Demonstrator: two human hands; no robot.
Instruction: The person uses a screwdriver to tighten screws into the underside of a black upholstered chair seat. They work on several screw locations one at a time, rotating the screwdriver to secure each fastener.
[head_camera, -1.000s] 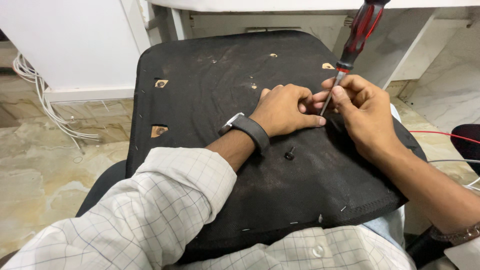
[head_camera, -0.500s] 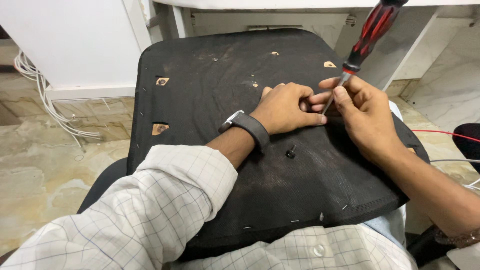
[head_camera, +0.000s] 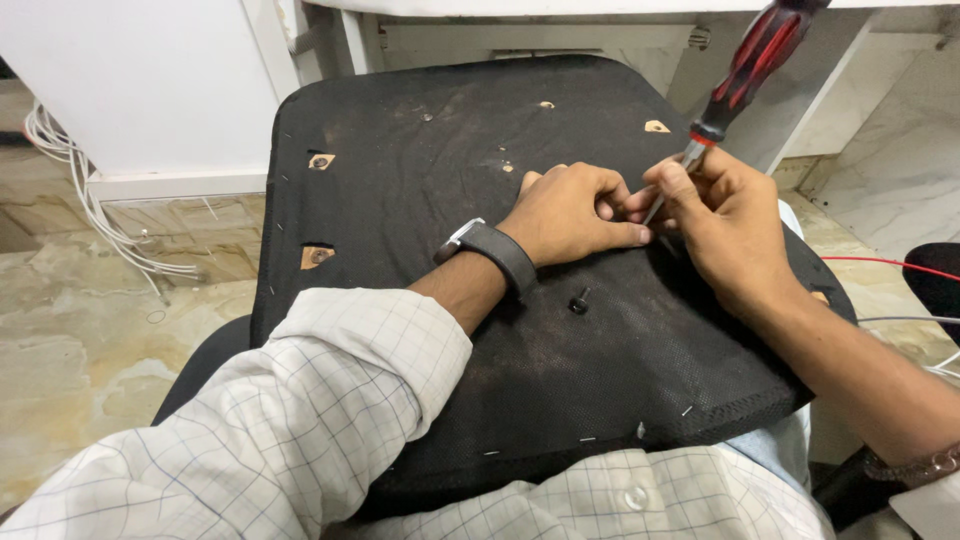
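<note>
We see a black chair seat (head_camera: 420, 200) lying upside down on the person's lap. Its underside is covered in dusty black fabric, and we use it as our landmark.

The left hand (head_camera: 570, 210) rests on the seat, right of its middle. The fingers are curled in, close to a fist, and press down on the fabric. We cannot tell if they pinch anything small. A dark watch (head_camera: 495, 250) sits on the left wrist.

The right hand (head_camera: 720, 215) is on the seat too, at its right side, touching the left hand's fingertips. It grips a screwdriver (head_camera: 745, 65) by the thin metal shaft, low down near the tip. The red and black handle sticks up and leans past the seat's far right corner. The tip points down at the seat, between the two hands.

A small black screw (head_camera: 579, 299) stands on the seat, just nearer to us than the left hand, with nothing touching it.

Small brown holes (head_camera: 321, 160) show in the fabric along the seat's left edge and far edge.

White cables (head_camera: 75, 200) hang down to the floor, left of the seat.
</note>
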